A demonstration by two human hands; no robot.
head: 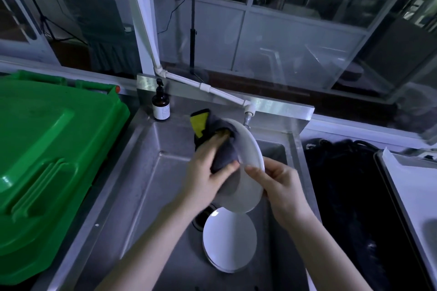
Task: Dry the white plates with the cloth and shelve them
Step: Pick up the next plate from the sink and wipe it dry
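Observation:
I hold a white plate [249, 186] on edge above the steel sink [151, 172]. My right hand [281, 184] grips its near right rim, thumb on the inner face. My left hand [208, 172] holds a grey and yellow cloth [212, 134] and presses it against the plate's left face. Below, in the sink bottom, lie more white plates [229, 241] stacked flat.
A green plastic bin lid [47, 149] fills the left side. A brown pump bottle [161, 105] stands at the sink's back left corner. A white pipe and tap [248, 111] reach over the sink. A dark mat [343, 196] and a tray [406, 196] lie to the right.

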